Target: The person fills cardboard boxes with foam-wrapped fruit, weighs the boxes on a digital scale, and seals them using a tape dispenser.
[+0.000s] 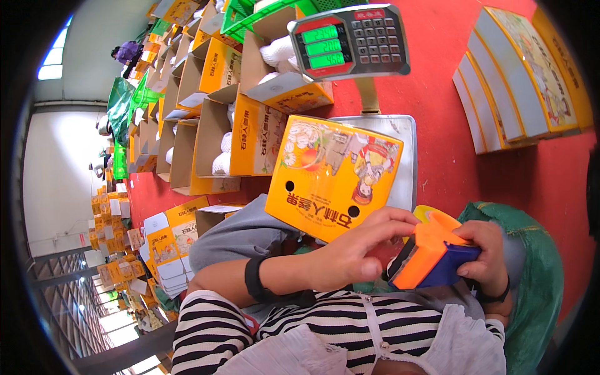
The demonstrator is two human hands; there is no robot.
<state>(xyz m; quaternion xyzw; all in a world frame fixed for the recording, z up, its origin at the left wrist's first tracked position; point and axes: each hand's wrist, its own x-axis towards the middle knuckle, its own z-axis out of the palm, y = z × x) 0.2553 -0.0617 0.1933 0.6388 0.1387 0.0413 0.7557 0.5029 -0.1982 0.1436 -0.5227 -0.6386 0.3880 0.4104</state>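
My right hand (487,255) grips an orange and blue tape dispenser (424,262) with a yellow tape roll (429,213). My left hand (363,248) is beside it, fingertips at the dispenser's upper left edge and thumb apart, not wrapped around it. In front of both hands, a closed yellow printed carton (333,173) lies tilted, partly over the metal platform (405,164) of a digital scale. The scale's display and keypad head (351,42) stands beyond, lit green.
Open cartons (253,136) holding white net-wrapped items (222,157) line the left. Flat-folded cartons (171,234) lie nearer. Stacked cartons (520,79) stand at right on the red floor. A green woven sack (534,276) is beside my right arm. Another person (126,52) is far off.
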